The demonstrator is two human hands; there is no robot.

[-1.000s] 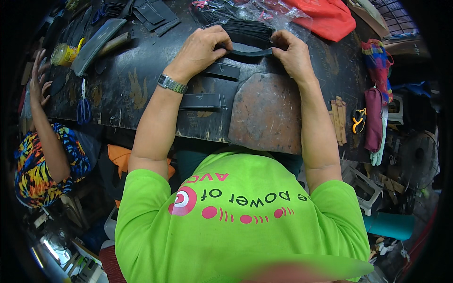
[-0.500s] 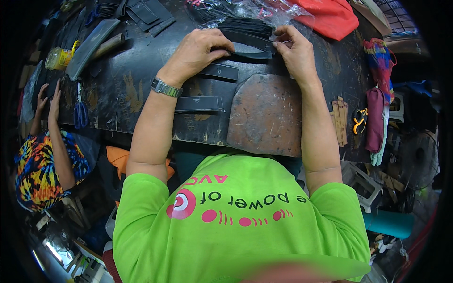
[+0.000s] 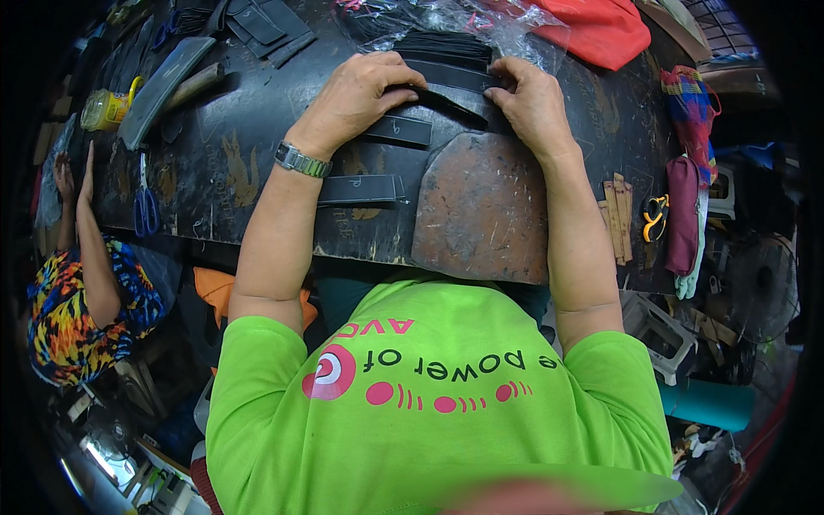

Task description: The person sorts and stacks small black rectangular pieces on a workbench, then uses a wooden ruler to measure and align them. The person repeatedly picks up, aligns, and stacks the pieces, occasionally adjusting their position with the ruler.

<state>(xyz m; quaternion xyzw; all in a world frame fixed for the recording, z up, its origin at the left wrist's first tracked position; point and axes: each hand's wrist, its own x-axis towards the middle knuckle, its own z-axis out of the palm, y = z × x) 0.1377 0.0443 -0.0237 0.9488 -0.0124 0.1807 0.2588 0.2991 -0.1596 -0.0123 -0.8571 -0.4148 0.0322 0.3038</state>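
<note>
My left hand (image 3: pixel 371 90), with a metal watch on its wrist, pinches the left end of a thin black strip (image 3: pixel 455 109) that slants down to the right, edge toward me. My right hand (image 3: pixel 528 101) has its thumb and fingertips closed at the right end of another black strip (image 3: pixel 451 75), which lies flat in front of a thick stack of black strips (image 3: pixel 442 47). Nearer to me are a black piece with a pale mark (image 3: pixel 401 130) and a second marked black piece (image 3: pixel 359 190). Right of them is a worn reddish-brown slab (image 3: pixel 482 210) at the table edge.
Clear plastic (image 3: pixel 515 30) and red cloth (image 3: pixel 596 34) lie at the back. Blue-handled scissors (image 3: pixel 146 206) and a yellow-lidded jar (image 3: pixel 105 109) are left, near a co-worker's hands (image 3: pixel 77 180). Right are brown strips (image 3: pixel 616 219), orange-handled snips (image 3: pixel 655 218) and a maroon pouch (image 3: pixel 682 215).
The strip in my left hand has tipped onto its edge, its right end now lower and away from my right hand. My right hand has shifted slightly left. The co-worker's hands moved slightly.
</note>
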